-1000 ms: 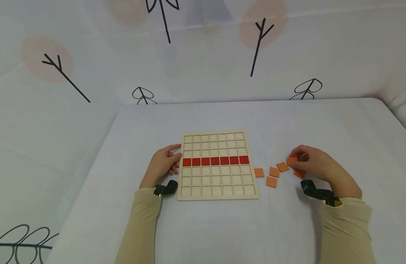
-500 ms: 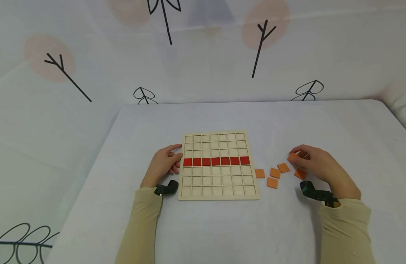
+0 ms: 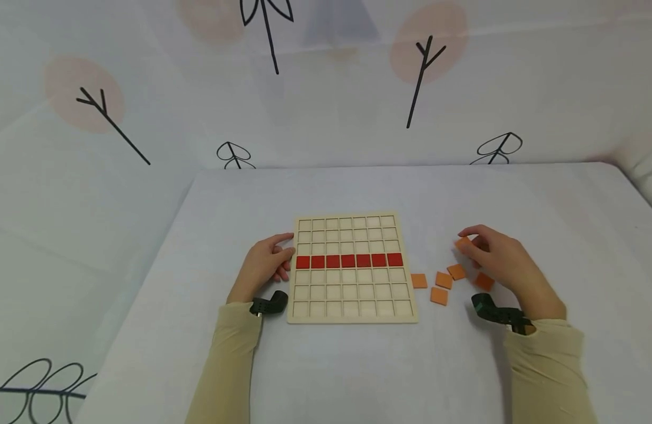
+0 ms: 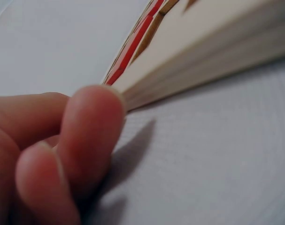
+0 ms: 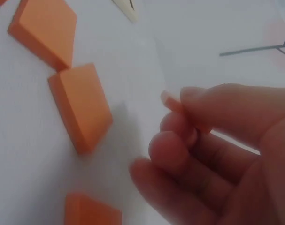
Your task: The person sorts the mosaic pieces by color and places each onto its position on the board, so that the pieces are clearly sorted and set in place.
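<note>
A square wooden grid board (image 3: 352, 312) lies flat on the table, with one row of red tiles (image 3: 348, 261) set across its middle. Against the board's left edge rests my left hand (image 3: 260, 263), index finger extended along it. In the left wrist view a fingertip (image 4: 97, 108) sits right at the board's side. Right of the board, my right hand (image 3: 497, 256) pinches an orange square tile (image 3: 462, 243) between thumb and fingers. The right wrist view shows this pinched tile (image 5: 173, 102) nearly edge-on, partly covered by the fingers.
Several loose orange tiles (image 3: 439, 295) lie between the board and my right hand. One orange tile (image 3: 419, 281) is right beside the board's right edge, and another orange tile (image 3: 484, 281) lies below my right hand. A patterned white cloth (image 3: 326, 106) hangs behind the table.
My right hand has lifted the orange tile away from the loose ones and shifted slightly left and toward the back. The left hand stays at the board's edge.
</note>
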{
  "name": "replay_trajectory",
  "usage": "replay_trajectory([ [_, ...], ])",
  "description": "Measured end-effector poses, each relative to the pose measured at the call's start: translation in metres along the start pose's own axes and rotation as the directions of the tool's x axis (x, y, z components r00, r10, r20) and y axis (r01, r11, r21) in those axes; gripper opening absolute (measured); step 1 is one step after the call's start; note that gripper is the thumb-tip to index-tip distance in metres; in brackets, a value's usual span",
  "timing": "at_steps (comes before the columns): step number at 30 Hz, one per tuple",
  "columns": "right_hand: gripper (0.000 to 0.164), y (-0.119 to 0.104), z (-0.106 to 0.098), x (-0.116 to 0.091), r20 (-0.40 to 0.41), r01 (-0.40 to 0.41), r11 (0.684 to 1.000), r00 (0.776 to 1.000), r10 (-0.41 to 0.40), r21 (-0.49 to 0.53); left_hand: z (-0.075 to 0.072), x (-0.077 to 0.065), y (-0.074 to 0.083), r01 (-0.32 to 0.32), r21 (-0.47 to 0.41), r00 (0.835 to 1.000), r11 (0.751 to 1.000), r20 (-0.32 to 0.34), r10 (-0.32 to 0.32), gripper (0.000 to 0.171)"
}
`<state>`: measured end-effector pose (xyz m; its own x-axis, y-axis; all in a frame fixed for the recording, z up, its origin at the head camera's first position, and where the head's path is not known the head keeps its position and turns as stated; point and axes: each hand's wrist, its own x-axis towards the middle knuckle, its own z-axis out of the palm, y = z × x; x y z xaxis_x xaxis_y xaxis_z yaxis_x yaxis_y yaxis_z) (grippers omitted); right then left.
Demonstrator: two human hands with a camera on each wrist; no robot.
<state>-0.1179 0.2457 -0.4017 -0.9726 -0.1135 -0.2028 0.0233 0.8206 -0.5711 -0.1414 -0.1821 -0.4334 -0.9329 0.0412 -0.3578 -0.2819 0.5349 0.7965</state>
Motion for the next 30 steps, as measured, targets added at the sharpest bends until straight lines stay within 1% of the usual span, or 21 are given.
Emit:
replay_trajectory([
  [5,0.049,-0.008,0.004,0.002,-0.002,0.005,0.999,1.0,-0.005,0.054,0.0,0.0,-0.001,-0.005,-0.001,1.0,1.0,-0.006,0.005,0.043],
  [12,0.045,-0.018,0.012,0.007,0.003,0.075,0.993,0.997,-0.076,0.093,0.001,0.001,-0.002,-0.017,0.015,1.0,1.0,-0.01,0.017,0.044],
  [15,0.042,-0.024,0.016,0.009,0.024,0.092,0.989,0.995,-0.095,0.12,0.001,0.001,-0.002,-0.016,0.012,1.0,1.0,-0.01,0.017,0.044],
  [21,0.038,-0.038,0.024,0.01,0.07,0.089,0.983,0.992,-0.101,0.159,0.0,0.002,-0.003,-0.01,-0.013,1.0,1.0,-0.002,0.01,0.043],
  [28,0.035,-0.047,0.034,0.012,0.083,0.158,0.974,0.981,-0.173,0.163,0.0,0.002,-0.004,-0.02,-0.001,1.0,1.0,-0.004,0.02,0.043],
  [30,0.035,-0.049,0.038,0.013,0.093,0.165,0.971,0.979,-0.183,0.175,0.0,0.002,-0.004,-0.022,0.004,1.0,1.0,-0.006,0.022,0.043],
])
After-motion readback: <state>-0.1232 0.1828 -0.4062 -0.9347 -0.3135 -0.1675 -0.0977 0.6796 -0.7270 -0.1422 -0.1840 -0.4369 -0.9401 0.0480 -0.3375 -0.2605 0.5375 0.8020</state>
